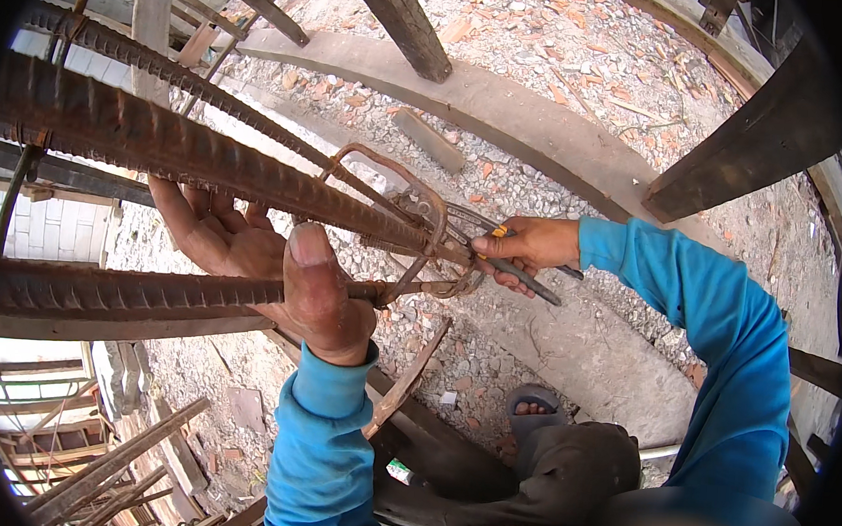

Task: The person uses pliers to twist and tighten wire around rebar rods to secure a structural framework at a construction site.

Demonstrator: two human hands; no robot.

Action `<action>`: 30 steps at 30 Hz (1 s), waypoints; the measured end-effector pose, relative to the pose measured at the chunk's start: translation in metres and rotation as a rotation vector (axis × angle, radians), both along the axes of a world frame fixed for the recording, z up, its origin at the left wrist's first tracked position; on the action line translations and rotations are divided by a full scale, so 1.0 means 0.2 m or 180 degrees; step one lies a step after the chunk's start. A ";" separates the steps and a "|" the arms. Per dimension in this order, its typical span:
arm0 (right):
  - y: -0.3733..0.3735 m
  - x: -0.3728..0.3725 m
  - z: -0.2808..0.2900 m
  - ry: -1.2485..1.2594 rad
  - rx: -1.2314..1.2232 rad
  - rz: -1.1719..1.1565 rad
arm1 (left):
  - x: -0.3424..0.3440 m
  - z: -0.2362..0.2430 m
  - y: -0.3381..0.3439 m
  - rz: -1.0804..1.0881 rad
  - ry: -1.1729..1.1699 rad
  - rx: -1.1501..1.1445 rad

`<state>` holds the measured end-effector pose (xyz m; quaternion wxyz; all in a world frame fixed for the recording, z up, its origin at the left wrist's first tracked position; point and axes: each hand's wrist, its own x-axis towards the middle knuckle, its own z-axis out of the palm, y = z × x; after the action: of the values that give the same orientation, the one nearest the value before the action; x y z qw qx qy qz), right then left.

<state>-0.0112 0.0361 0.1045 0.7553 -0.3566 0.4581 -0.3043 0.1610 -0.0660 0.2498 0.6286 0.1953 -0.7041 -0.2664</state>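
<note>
The person's right hand point(528, 243) is closed around a dark two-handled metal tool with yellow patches point(535, 287), its handles sticking out past the fingers and its far end hidden among the bar ends. The left hand point(234, 250) faces palm up, fingers loosely curled, with the thumb crossing over a rust-brown ribbed steel lower bar point(149, 292) and the fingers reaching up behind a thicker-looking rusty ribbed upper bar point(206, 158); how firmly it grips, I cannot tell. Both bars run from the left side toward the right hand, drawing close together there, and a slimmer-looking ribbed steel bar point(191, 80) slants down beyond them to the same spot. A bent brown steel loop point(438, 214) stands around the bars just beside the tool. Bright blue long sleeves point(727, 311) cover both arms. Farther out, below the bars, I see a foot in a grey sandal point(558, 413) and a knee in dark trousers point(578, 461). The ground point(531, 38) is strewn with pale rubble and orange brick chips, crossed by a curved-looking grey concrete strip point(544, 140). Dark timber posts point(397, 20) rise near it, loose wooden planks point(129, 457) lie to the lower left, and a whitish block wall point(46, 240) shows behind the bars.
</note>
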 end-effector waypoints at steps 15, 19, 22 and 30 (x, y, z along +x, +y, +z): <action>-0.20 -0.28 0.13 0.5021 -0.2805 0.0045 | -0.02 0.01 0.00 -0.0090 0.0196 -0.0274; -0.24 -0.23 -0.15 0.5532 -0.3700 -0.1307 | -0.03 0.03 0.04 -0.0201 0.0193 -0.0061; -0.03 -0.07 -0.22 0.4732 -0.3598 -0.1993 | -0.03 0.03 0.03 -0.0251 0.0147 -0.0067; 0.17 -0.11 0.02 0.1988 -0.0837 -0.0245 | 0.01 0.02 0.02 -0.0213 0.0173 -0.0077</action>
<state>-0.0332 0.0698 0.1092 0.5140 -0.5093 0.6373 -0.2651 0.1627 -0.0622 0.2547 0.6405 0.1568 -0.6961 -0.2840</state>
